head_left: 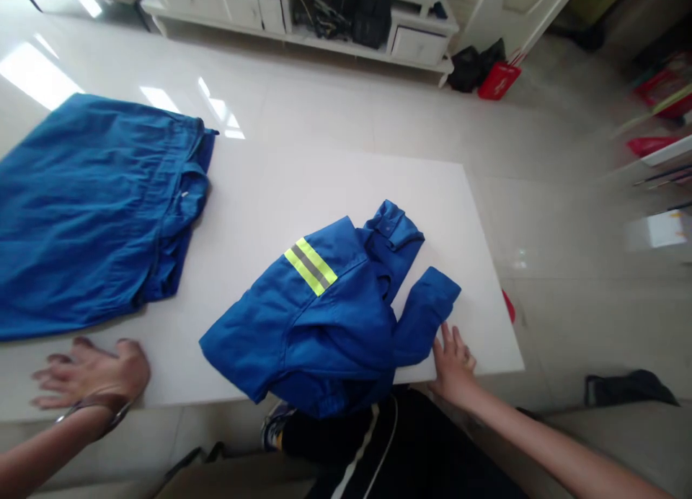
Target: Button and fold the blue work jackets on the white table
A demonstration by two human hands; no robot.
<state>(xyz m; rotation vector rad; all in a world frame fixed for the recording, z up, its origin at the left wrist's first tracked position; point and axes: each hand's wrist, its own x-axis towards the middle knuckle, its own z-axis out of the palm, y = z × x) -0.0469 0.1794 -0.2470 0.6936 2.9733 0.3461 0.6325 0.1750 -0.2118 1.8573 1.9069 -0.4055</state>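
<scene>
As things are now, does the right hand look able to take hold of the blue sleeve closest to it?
Probably yes: the right hand lies at the near edge of the white table, its fingertips beside or touching the blue sleeve, with nothing visible between them.

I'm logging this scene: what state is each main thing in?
Yellow-patched blue garment: loosely gathered, overhanging the near edge of the table
Other blue garment: fairly flat, right edge bunched
Left hand: open, fingers spread
Right hand: at a sleeve, grip unclear
Cabinet drawers: appear shut
</scene>
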